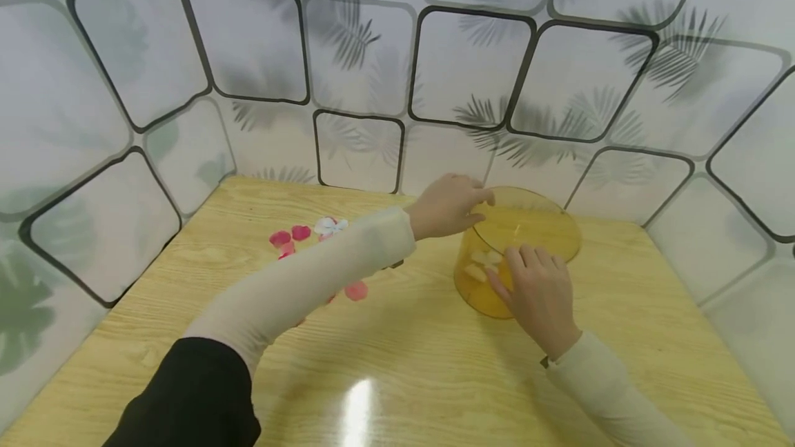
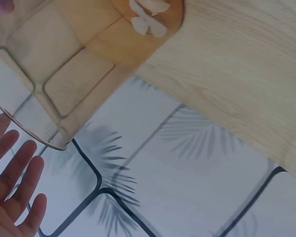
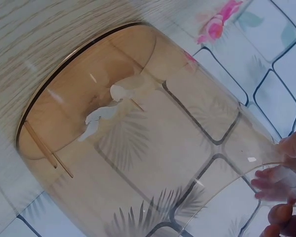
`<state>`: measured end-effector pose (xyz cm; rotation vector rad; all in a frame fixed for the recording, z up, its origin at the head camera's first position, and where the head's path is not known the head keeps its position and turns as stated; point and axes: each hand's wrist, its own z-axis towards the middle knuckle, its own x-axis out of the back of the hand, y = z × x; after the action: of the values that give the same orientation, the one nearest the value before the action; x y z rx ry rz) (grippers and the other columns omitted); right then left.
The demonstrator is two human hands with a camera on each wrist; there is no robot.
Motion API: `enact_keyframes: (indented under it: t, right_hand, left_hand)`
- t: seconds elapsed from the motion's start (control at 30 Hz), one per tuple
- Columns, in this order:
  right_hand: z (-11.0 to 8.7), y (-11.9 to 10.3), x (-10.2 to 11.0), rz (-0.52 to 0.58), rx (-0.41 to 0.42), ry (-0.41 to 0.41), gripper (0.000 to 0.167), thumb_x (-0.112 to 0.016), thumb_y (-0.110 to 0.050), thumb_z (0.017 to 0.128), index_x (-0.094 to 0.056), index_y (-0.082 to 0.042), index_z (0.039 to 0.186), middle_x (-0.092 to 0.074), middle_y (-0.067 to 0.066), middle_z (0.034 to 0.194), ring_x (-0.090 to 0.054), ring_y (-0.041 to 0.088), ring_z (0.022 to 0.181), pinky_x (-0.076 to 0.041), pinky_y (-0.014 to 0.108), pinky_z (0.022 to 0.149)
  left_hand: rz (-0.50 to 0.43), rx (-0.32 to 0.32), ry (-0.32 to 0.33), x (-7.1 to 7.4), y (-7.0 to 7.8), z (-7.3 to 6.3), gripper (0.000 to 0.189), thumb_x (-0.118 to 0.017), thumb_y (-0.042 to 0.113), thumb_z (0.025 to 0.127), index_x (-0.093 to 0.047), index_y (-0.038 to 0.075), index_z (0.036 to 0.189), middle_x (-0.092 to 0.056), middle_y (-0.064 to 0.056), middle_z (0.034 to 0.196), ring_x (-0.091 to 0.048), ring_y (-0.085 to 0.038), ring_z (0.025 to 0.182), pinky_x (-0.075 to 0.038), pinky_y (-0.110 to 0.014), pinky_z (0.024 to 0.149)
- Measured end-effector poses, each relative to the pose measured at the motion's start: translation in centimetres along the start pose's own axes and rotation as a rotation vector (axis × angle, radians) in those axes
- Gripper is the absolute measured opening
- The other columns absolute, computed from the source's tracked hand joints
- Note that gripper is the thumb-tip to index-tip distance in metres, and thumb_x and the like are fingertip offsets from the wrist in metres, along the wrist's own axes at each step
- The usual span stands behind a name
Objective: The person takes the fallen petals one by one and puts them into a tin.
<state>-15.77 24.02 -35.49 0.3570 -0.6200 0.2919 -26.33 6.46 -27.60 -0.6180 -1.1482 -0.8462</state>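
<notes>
A see-through amber bucket-like container (image 1: 467,274) stands upright on the table, its round mouth wider than its base. White petal-like pieces (image 3: 99,118) lie at its bottom, visible through the wall. My left hand (image 1: 448,204) is at the far left of the rim, fingers loosely spread; in the left wrist view those fingers (image 2: 19,177) are beside the rim, outside the wall. At the near right side, my right hand (image 1: 542,292) grips the rim, its thumb against the outer wall. Only fingertips (image 3: 281,215) of that hand show in the right wrist view.
Pink and red petals (image 1: 357,290) lie scattered on the wooden table (image 1: 404,371), left of the container and partly behind my left sleeve (image 1: 310,274). Among them is a white flower-like piece (image 1: 330,225). A patterned sheet (image 1: 360,81) rises along the table's back and sides.
</notes>
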Motion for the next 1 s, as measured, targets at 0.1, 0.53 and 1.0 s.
enact_keyframes:
  t: [0.1,0.53,1.0]
  right_hand:
    - [0.0,0.0,0.1,-0.003,-0.006,-0.001,0.034,-0.062,-0.033,0.08,-0.052,-0.001,0.078,-0.05,0.011,0.062,-0.047,0.027,0.049,-0.031,0.032,0.044]
    - [0.0,0.1,-0.1,-0.002,-0.02,0.012,0.038,-0.054,-0.038,0.085,-0.053,-0.001,0.076,-0.049,0.011,0.06,-0.043,0.025,0.047,-0.025,0.03,0.044]
    - [0.0,-0.3,-0.1,-0.007,-0.012,-0.003,0.04,-0.054,-0.039,0.086,-0.053,0.0,0.078,-0.049,0.012,0.061,-0.043,0.025,0.048,-0.026,0.03,0.045]
  left_hand:
    - [0.009,-0.025,0.046,0.1,-0.5,-1.9,0.027,-0.062,0.027,0.09,-0.063,0.016,0.114,-0.068,-0.001,0.107,-0.064,-0.017,0.096,-0.048,-0.034,0.092]
    - [-0.042,-0.069,-0.23,-1.3,-3.2,-12.9,0.027,-0.066,0.021,0.088,-0.063,0.011,0.113,-0.065,-0.005,0.106,-0.062,-0.021,0.097,-0.051,-0.035,0.089]
    - [0.065,-0.1,-0.481,-4.1,-6.0,-17.8,0.046,-0.081,0.003,0.068,-0.062,0.017,0.106,-0.06,0.002,0.093,-0.054,-0.012,0.084,-0.05,-0.024,0.08]
